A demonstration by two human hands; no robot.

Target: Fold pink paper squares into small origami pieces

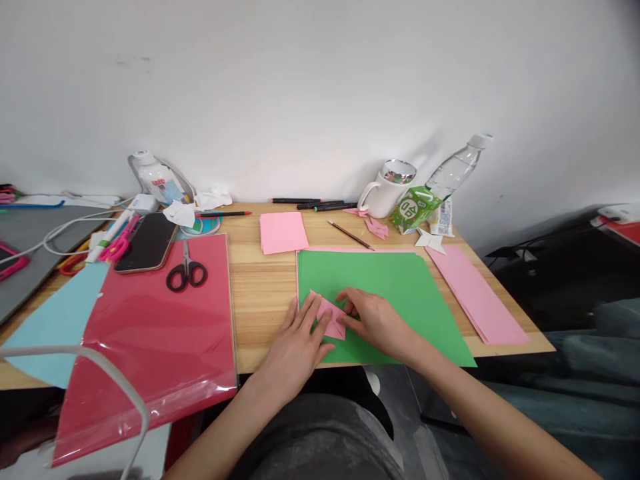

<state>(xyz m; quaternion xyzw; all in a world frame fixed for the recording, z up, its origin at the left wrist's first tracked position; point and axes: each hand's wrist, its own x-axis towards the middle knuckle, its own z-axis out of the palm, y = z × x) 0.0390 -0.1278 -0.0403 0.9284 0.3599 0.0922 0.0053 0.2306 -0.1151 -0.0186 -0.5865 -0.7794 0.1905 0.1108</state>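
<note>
A small folded pink paper (336, 325) with crease lines lies on a stack of green paper (395, 283) near the table's front edge. My left hand (300, 340) rests flat across the pink paper's left side, fingers stretched out and pressing it down. At its right edge is my right hand (373, 319), with curled fingers and the thumb tip against the paper in a pinch. The fingers hide parts of the folds. Behind the green stack lie a pencil (350, 235) and a pile of pink squares (283, 233).
On the left, scissors (186, 270) and a phone (147, 243) lie on a red paper pack (165, 333). A mug (387, 190), a green carton (415, 209) and a leaning bottle (456, 168) stand at the back right. Pink strips (477, 293) lie by the right edge.
</note>
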